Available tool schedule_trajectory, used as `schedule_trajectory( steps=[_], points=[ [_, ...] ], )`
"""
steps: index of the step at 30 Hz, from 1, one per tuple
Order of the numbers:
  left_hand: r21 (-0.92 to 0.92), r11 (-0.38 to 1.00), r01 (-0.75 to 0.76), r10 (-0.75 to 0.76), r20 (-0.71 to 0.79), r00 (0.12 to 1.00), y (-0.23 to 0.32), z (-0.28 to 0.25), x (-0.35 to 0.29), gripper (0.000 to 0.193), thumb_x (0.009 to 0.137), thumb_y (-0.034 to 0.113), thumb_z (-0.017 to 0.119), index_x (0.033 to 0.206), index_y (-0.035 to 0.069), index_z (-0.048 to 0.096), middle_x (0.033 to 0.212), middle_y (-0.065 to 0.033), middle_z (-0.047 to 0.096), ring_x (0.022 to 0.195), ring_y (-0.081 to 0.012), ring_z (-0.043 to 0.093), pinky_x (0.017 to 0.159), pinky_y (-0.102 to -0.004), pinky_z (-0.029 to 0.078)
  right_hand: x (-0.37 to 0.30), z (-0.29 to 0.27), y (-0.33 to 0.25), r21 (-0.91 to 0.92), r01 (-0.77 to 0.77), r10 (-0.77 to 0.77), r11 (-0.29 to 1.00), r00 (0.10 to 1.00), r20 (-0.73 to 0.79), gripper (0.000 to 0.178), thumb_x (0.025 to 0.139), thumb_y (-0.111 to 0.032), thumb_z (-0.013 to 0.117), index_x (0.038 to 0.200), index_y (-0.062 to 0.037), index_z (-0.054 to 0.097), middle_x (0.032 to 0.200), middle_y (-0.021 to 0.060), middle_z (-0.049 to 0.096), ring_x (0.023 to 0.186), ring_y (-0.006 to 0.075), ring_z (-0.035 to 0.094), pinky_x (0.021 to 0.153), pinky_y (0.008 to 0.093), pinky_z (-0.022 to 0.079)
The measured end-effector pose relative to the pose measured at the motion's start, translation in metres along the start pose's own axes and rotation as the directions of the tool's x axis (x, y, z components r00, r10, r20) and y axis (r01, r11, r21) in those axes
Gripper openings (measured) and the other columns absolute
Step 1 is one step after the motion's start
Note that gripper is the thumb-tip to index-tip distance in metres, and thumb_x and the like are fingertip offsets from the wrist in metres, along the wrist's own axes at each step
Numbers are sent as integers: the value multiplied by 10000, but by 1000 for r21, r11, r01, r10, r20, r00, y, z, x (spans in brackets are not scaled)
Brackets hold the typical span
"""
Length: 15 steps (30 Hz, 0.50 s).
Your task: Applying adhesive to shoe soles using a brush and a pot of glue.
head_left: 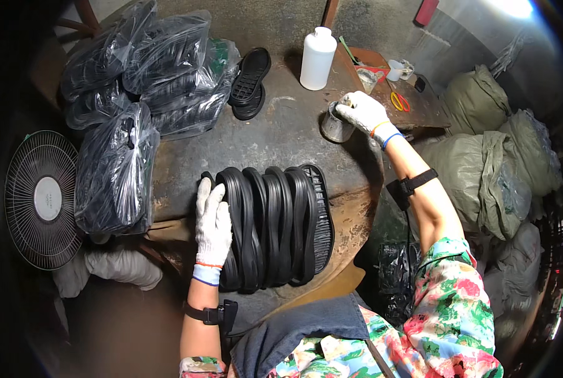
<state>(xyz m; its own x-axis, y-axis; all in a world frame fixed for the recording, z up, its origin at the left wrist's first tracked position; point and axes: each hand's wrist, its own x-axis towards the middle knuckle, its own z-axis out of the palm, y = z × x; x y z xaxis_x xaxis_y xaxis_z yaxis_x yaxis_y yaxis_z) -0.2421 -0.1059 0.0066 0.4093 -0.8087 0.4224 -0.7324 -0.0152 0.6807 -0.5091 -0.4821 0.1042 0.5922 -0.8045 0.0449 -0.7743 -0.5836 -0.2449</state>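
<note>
Several black rubber shoe soles stand on edge in a row at the near side of the table, pressed together. My left hand, in a white knit glove, lies along the left end of that row with its fingers stretched out. Farther off to the right, my gloved right hand is closed at the rim of a small grey metal cup. Whether its fingers pinch the rim or a tool inside the cup is hidden. Two loose soles lie at the back of the table, one partly over the other.
Plastic-wrapped bundles of soles pile up on the left beside a round fan. A white bottle stands at the back. Beyond the cup lie orange-handled scissors and a white mug. Green sacks crowd the right.
</note>
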Motion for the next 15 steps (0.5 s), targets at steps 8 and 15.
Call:
schedule_trajectory(
  steps=[8, 15],
  points=[
    [-173, 985, 0, 12, 69, 998, -3, -9, 11, 387, 1068, 145, 547, 1426, 12, 611, 1566, -192, 510, 1497, -327, 433, 1259, -418, 307, 1, -28, 56, -508, 320, -566, 800, 685, -459, 173, 883, -97, 612, 1049, -110, 659, 991, 130, 674, 989, 326, 664, 886, 438, 545],
    [-626, 541, 562, -608, 170, 775, -67, -40, -25, 477, 1074, 203, 610, 1508, 21, 530, 1434, -84, 598, 1256, -162, 573, 1076, -312, 458, -78, -49, -24, 752, 2, 218, 659, 957, -193, 259, 962, -171, 595, 1165, -72, 722, 1022, 80, 692, 846, 183, 646, 802, 282, 532]
  ],
)
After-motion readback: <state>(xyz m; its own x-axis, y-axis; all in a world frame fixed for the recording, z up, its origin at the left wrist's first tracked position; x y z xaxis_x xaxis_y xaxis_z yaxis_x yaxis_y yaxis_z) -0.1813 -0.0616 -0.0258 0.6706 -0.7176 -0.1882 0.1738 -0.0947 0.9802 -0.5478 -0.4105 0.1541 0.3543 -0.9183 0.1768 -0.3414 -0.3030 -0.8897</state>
